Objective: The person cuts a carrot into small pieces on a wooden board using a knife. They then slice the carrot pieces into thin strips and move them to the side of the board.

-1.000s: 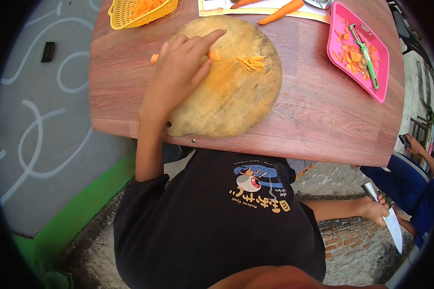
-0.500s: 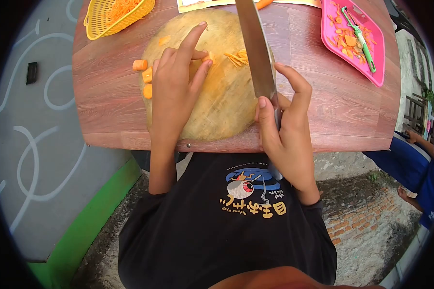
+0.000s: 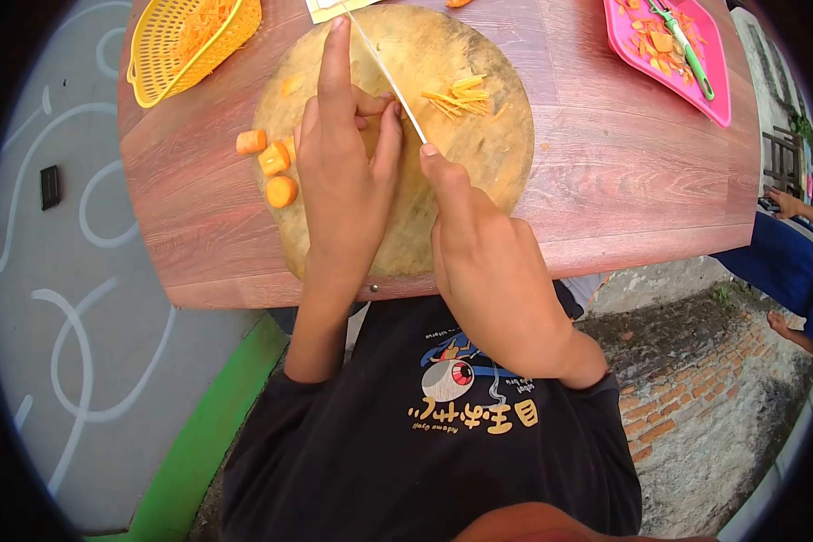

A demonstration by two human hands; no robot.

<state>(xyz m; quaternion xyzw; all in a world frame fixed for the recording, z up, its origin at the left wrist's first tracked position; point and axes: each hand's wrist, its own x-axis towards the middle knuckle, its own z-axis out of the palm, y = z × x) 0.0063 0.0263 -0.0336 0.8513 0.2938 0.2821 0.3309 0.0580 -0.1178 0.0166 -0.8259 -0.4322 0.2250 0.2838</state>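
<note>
A round wooden cutting board (image 3: 488, 154) lies on a reddish wooden table (image 3: 623, 172). My left hand (image 3: 343, 172) presses flat on the board, fingers pointing away, over a carrot piece that it mostly hides. My right hand (image 3: 483, 262) grips a knife (image 3: 384, 77) by the handle, its blade edge-down right beside my left fingers. Thin carrot strips (image 3: 456, 95) lie on the board to the right of the blade. Three carrot chunks (image 3: 271, 163) sit at the board's left edge.
A yellow basket (image 3: 167, 45) with shredded carrot stands at the back left. A pink tray (image 3: 696, 86) with carrot peels and a green peeler (image 3: 686, 50) sits at the back right. Another person in blue (image 3: 786, 262) is at the far right. Brick ground lies below.
My right hand came up from my side with the knife, then lowered the blade onto the board beside my left fingers. The view shifted, so the table sits lower in frame.
</note>
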